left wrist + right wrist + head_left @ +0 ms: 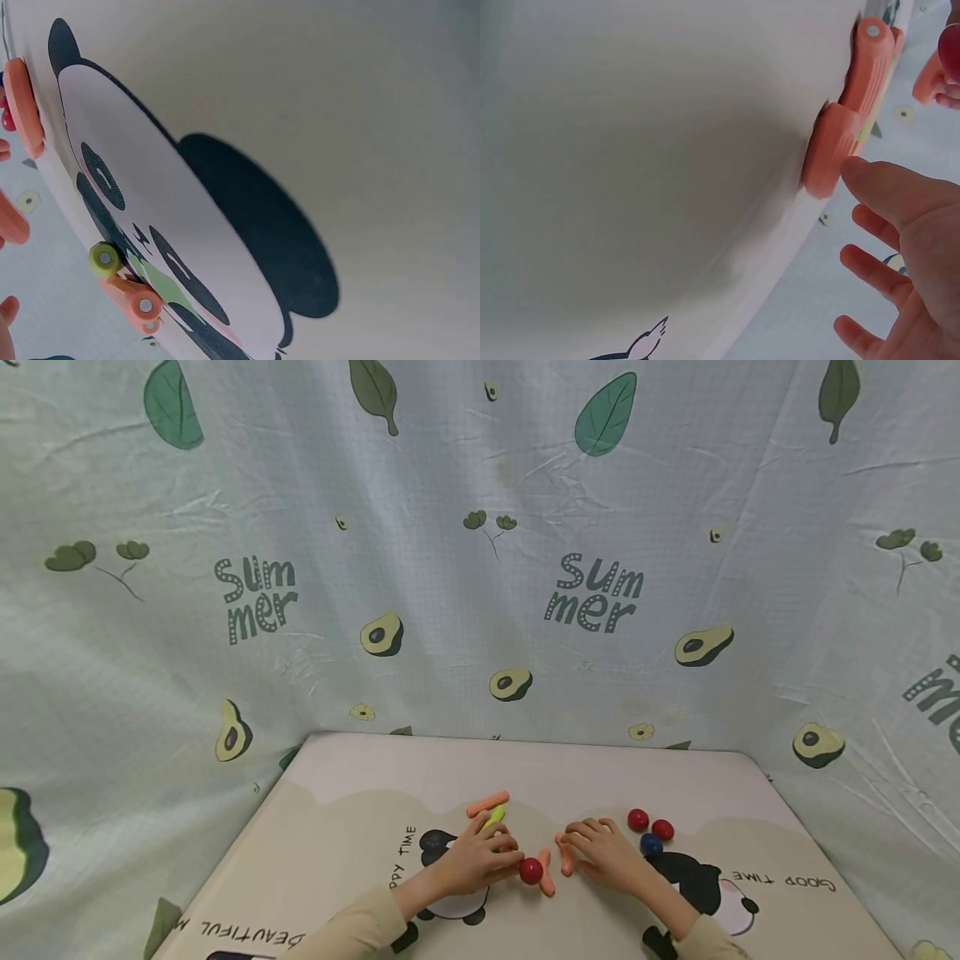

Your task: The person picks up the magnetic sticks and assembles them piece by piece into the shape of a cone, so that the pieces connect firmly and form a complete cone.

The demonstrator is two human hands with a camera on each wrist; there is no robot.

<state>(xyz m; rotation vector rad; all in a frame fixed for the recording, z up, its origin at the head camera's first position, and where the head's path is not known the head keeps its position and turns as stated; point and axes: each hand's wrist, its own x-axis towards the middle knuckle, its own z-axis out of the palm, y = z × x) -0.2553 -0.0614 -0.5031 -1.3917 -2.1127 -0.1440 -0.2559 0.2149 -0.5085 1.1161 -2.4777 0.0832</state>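
You can read "Summer" printed repeatedly on the backdrop cloth (592, 593). The mat on the tabletop (360, 827) reads "GOOD TIME", part of "HAPPY TIME", and "BEAUTIFUL".

Balls (649, 832) beside right hand (603, 852)

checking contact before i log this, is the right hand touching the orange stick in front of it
Touching. In the right wrist view the right hand has a fingertip laid against the end of the orange stick on the mat; no gap shows between them.
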